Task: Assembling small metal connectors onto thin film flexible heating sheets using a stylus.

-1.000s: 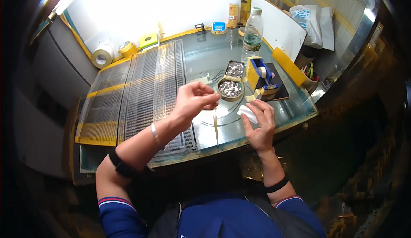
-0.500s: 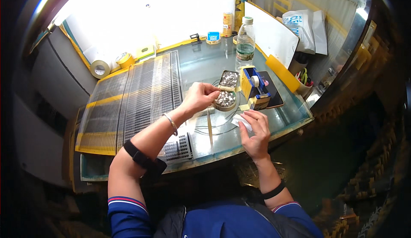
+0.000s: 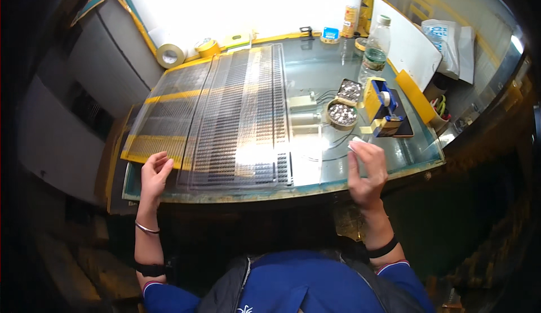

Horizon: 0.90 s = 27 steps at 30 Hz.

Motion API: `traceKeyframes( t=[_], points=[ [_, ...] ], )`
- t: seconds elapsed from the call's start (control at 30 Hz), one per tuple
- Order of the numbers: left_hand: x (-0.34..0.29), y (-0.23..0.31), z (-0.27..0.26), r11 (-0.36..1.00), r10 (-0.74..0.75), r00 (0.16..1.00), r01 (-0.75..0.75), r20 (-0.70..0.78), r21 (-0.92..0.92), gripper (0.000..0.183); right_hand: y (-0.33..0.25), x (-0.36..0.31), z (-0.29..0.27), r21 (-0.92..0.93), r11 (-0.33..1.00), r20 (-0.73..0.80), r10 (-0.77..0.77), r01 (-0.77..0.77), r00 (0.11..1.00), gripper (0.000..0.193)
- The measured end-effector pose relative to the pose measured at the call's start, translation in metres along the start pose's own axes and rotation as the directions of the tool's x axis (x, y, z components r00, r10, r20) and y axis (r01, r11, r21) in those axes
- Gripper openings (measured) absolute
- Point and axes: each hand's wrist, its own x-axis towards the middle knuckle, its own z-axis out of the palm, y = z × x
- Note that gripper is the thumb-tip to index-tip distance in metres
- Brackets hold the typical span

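Observation:
My left hand [image 3: 156, 173] is at the front left of the table, fingers loosely bent and thumb apart, with nothing visible in it. It is beside the yellow-taped corner of a long dark, finely patterned sheet [image 3: 236, 116]. Near the front right edge my right hand [image 3: 367, 169] pinches a small white piece, like folded tissue or paper [image 3: 355, 143]. Beyond that hand stand a round tin [image 3: 342, 114] of small shiny pieces, a square tray [image 3: 350, 90] of similar pieces, and a blue-and-yellow tape dispenser [image 3: 383, 107].
A glass-topped table [image 3: 315, 59] carries everything. Behind the dispenser stands a clear bottle [image 3: 376, 48]. Tape rolls [image 3: 170, 56] sit at the back left, and a small blue-labelled tub [image 3: 330, 35] at the back. A white board [image 3: 411, 42] leans at the right, near a pen cup [image 3: 439, 116].
My left hand has left the tin and moved to the sheet's front left corner, its fingers loosening. The right hand still holds the white piece. The view has shifted.

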Motion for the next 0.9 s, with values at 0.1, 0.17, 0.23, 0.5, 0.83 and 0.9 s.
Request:
traceKeyframes(
  t=[0.1,0.17,0.23,0.5,0.83,0.9],
  points=[
    [-0.019,-0.014,-0.011,0.981,-0.184,0.982,0.186,0.035,-0.055,0.04,-0.038,0.01,0.027,0.135,0.991,0.197,-0.035,0.009,0.98,0.031],
    [-0.027,-0.009,0.0,0.974,-0.21,0.975,0.215,0.072,-0.075,0.038,-0.055,0.011,0.046,0.172,0.985,0.317,-0.039,-0.017,0.947,0.034],
    [-0.03,-0.001,0.013,0.963,-0.233,0.967,0.244,0.098,-0.113,0.039,-0.063,0.001,0.065,-0.039,0.994,0.49,0.109,-0.103,0.865,0.047],
    [-0.026,0.013,0.027,0.906,-0.269,0.86,0.379,0.433,-0.191,0.026,-0.07,-0.014,0.079,-0.06,0.994,0.477,0.106,-0.088,0.873,0.051],
    [-0.058,0.043,0.034,0.872,-0.059,0.905,0.252,0.42,-0.42,0.037,-0.063,-0.018,0.078,0.034,0.991,0.429,0.106,-0.133,0.897,0.041],
    [-0.059,0.037,0.025,0.863,-0.02,0.943,0.185,0.333,-0.471,0.036,-0.065,-0.016,0.075,0.055,0.991,0.392,0.09,-0.121,0.915,0.035]
  ],
)
